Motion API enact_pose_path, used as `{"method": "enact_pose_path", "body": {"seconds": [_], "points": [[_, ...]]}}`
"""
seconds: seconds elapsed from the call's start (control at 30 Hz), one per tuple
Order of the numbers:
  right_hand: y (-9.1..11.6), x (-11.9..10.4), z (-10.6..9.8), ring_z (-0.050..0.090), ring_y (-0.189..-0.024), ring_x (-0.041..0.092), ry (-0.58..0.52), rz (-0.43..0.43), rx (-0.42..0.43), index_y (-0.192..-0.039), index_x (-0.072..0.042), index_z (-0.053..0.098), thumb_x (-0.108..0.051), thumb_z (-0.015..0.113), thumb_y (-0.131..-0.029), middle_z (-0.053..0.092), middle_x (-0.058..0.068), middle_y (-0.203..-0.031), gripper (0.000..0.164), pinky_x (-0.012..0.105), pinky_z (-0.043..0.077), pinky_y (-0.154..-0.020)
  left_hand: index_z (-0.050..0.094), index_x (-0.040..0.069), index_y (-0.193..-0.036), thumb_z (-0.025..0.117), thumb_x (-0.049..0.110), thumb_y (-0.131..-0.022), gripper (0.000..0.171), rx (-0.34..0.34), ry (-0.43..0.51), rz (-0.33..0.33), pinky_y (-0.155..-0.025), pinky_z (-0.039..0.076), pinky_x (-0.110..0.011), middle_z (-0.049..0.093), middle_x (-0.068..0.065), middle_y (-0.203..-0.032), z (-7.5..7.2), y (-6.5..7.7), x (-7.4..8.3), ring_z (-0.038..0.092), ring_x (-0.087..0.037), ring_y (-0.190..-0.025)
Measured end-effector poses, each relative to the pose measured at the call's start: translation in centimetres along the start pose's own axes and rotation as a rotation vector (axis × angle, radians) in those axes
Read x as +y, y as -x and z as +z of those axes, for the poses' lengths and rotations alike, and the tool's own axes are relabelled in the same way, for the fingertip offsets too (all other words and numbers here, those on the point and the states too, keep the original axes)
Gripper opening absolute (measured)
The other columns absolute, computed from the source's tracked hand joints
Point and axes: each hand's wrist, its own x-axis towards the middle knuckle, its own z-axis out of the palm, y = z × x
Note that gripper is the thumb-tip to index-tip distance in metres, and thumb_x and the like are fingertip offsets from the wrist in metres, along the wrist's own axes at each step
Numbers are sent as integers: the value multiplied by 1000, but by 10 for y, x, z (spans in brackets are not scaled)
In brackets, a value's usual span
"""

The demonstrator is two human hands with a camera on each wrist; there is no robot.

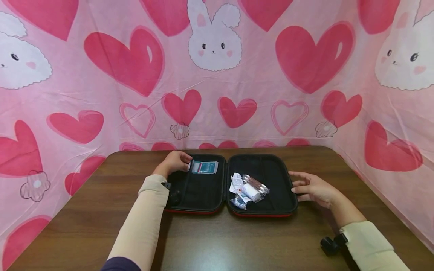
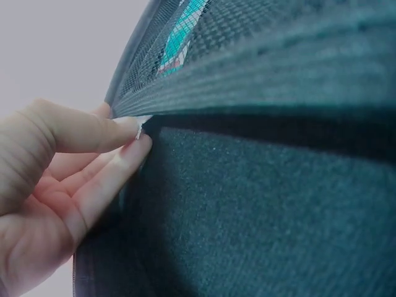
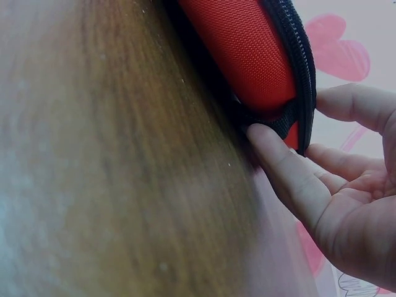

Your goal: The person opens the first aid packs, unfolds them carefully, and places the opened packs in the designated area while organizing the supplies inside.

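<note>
An opened zip case with red outside and black lining [image 1: 281, 165] lies flat, its two halves side by side. My left hand [image 1: 174, 162] is at the left half's back corner. Its thumb and finger pinch a small white packet corner [image 2: 142, 122] at the edge of a mesh pocket [image 2: 247, 68]. A teal-and-white packet [image 1: 204, 167] shows at that pocket. My right hand [image 1: 317, 189] holds the right half's outer edge, thumb by the black strap [image 3: 286, 120], fingers at the zip rim [image 3: 302, 74].
In the right half lie a wrapped white roll [image 1: 251, 192], a bag of brown sticks with white tips [image 1: 255, 183], white packets [image 1: 237, 181] and a small clear bag [image 1: 239, 202]. The case rests on a wooden table [image 1: 210, 241] before a pink heart-print cloth [image 1: 210, 82].
</note>
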Motion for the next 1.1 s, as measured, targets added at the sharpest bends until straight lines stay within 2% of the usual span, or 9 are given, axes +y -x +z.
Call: {"method": "enact_pose_path", "body": {"seconds": [0.33, 0.47, 0.67, 0.93, 1.1], "points": [[0, -1, 0, 66, -96, 24, 6, 3, 8, -150, 10, 13, -3, 66, -91, 61, 18, -114, 81, 45, 56, -83, 62, -9, -118, 70, -12, -80, 39, -15, 55, -11, -83, 56, -43, 64, -25, -114, 1, 1, 1, 64, -33, -95], [0, -1, 0, 66, -96, 25, 1, 2, 2, -150, 10, 12, -3, 66, -91, 61, 17, -114, 81, 45, 56, -83, 62, -9, -114, 70, -13, -79, 36, 1, 42, 2, -79, 57, -42, 65, -24, -108, 4, 0, -1, 63, -30, -91], [0, 0, 0, 66, -96, 24, -4, -1, -2, -150, 9, 12, -2, 65, -91, 61, 17, -114, 80, 45, 56, -83, 59, -10, -118, 66, -14, -81, 38, -33, 92, -4, -80, 57, -43, 64, -24, -106, 5, 1, -1, 62, -27, -83], [-1, 0, 0, 66, -96, 24, -8, 3, -5, -151, 8, 13, -2, 64, -92, 61, 17, -115, 79, 45, 56, -84, 54, -10, -126, 66, -16, -82, 46, -54, 127, -57, -76, 58, -43, 61, -28, -113, -5, 7, 7, 66, -28, -83], [0, 0, -1, 66, -96, 24, -3, 7, -1, -151, 8, 13, -3, 65, -92, 61, 16, -114, 80, 45, 56, -84, 55, -8, -128, 67, -11, -84, 46, -40, 143, -45, -74, 58, -41, 60, -28, -117, -10, 11, 10, 68, -28, -80]]}}
